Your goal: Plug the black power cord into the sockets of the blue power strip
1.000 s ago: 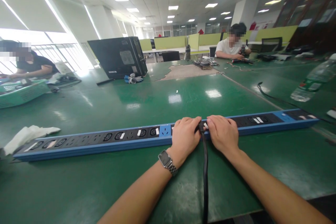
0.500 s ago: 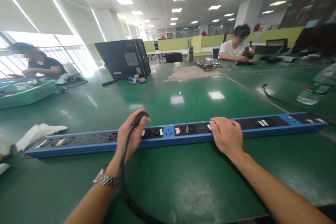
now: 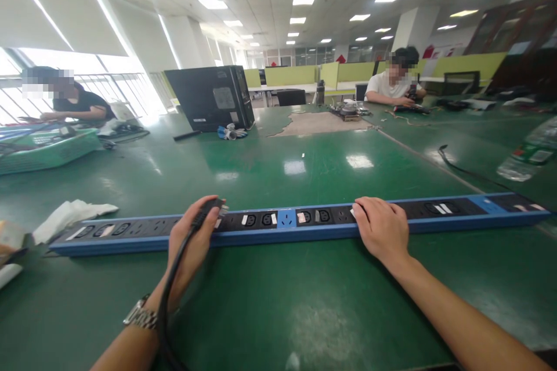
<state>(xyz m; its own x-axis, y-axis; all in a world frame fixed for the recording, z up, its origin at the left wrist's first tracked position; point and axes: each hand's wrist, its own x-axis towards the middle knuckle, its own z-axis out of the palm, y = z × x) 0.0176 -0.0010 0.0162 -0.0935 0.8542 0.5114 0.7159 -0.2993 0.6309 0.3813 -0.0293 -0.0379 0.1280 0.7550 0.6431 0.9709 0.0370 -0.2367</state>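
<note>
A long blue power strip (image 3: 278, 235) with black socket sections lies across the green table. My left hand (image 3: 191, 243) is closed round a black power plug (image 3: 209, 207), its metal prongs pointing right, just above the strip's left half. From the plug a thick black cable (image 3: 167, 295) hangs down past my wrist and out of the bottom of the view. My right hand (image 3: 383, 229) grips the strip right of its middle, fingers over the top face and thumb at the near side. A few white stickers sit beside the sockets.
A black computer case (image 3: 209, 98) stands at the back, blue-white gloves (image 3: 232, 132) by it. Crumpled white paper (image 3: 72, 217) lies by the strip's left end. A green basket (image 3: 65, 153) is at left, a plastic bottle (image 3: 531, 151) at right. Two people sit across the table.
My left hand has moved left along the strip and slightly down, carrying the plug. My right hand keeps its place on the strip.
</note>
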